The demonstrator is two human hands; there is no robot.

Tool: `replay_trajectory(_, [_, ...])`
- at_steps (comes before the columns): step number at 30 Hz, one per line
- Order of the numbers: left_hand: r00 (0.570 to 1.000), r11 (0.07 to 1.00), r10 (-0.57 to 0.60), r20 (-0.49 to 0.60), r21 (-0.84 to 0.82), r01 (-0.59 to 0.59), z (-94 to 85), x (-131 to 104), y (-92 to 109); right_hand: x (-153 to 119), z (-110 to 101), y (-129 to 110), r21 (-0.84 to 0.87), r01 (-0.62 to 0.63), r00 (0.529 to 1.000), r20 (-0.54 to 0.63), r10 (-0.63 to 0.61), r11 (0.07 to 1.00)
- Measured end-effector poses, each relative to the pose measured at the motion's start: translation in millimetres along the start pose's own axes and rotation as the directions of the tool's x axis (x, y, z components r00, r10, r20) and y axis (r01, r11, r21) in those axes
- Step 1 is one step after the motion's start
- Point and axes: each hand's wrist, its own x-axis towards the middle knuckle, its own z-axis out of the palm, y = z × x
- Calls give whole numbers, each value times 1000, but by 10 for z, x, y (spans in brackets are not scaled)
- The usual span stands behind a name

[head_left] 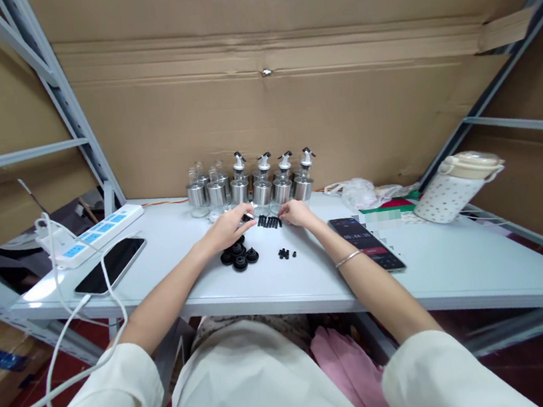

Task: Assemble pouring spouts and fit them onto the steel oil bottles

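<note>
My left hand (230, 227) is closed round a small black-and-white pourer part, mostly hidden by the fingers. At the row of short black tubes (269, 221), my right hand (296, 213) pinches at the right end, with the fingertips on or beside the last black tube. Round black caps (239, 256) lie in a cluster below my left hand. Several tiny black plugs (286, 253) are grouped closer to the table's front edge. Behind my hands stand glass bottles with steel sleeves (262, 192); some carry pourer tops (264, 161), others at the left have bare necks.
A running phone timer (365, 244) lies right of my right forearm. At the left are another phone (111, 265), a power strip (99, 236) and a white cable. A dotted tumbler (458, 187) and plastic bags (358, 192) sit at the right. Cardboard (288, 107) walls the back.
</note>
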Motion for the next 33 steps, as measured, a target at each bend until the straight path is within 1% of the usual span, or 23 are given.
replay_trajectory(2, [1000, 1000, 13, -12, -14, -13, 0, -3, -5, -4, 4, 12, -10, 0, 1000, 3, 0, 1000])
replay_trajectory(4, [999, 999, 12, -38, -48, -14, 3, -4, -24, -15, -12, 25, -30, -16, 1000, -17, 16, 999])
replay_trajectory(7, [999, 995, 4, -54, -98, -9, 9, -4, -49, -43, -55, 18, -30, -47, 992, -116, 43, 998])
replay_trajectory(8, [999, 995, 4, -49, -102, -9, 9, -6, -49, -55, -68, 0, 4, -43, 987, -153, 43, 999])
replay_trajectory(10, [999, 996, 7, -35, -87, -10, 3, -10, -30, -85, -85, -65, 157, 23, 981, -196, 8, 987])
replay_trajectory(11, [1000, 997, 10, -29, -74, -12, -3, -13, -15, -103, -88, -112, 262, 80, 979, -201, -27, 962])
replay_trajectory(12, [1000, 998, 12, -25, -62, -14, -9, -15, 2, -125, -89, -165, 373, 146, 977, -202, -74, 916])
replay_trajectory(14, [1000, 999, 11, -16, -48, -12, -21, -19, 30, -175, -82, -281, 554, 254, 965, -197, -171, 793])
replay_trajectory(15, [1000, 999, 8, -12, -44, -8, -25, -19, 40, -202, -75, -337, 619, 282, 959, -194, -205, 733])
replay_trajectory(17, [1000, 999, 3, -4, -42, -3, -31, -18, 49, -255, -56, -430, 724, 290, 955, -179, -236, 625])
replay_trajectory(19, [1000, 999, 4, 3, -41, -4, -32, -16, 48, -299, -33, -492, 807, 263, 960, -165, -226, 529])
replay_trajectory(21, [1000, 999, 4, 11, -38, -4, -31, -13, 44, -329, -10, -523, 857, 233, 967, -155, -202, 460])
replay_trajectory(22, [1000, 999, 3, 13, -37, -2, -30, -13, 42, -340, -1, -532, 869, 221, 970, -149, -192, 442])
replay_trajectory(27, [1000, 999, -1, 8, -37, 2, -34, -10, 40, -383, 13, -562, 868, 203, 973, -127, -193, 454])
replay_trajectory(33, [1000, 1000, -5, -13, -24, 5, -58, -15, 39, -407, 0, -592, 865, 234, 970, -176, -167, 444])
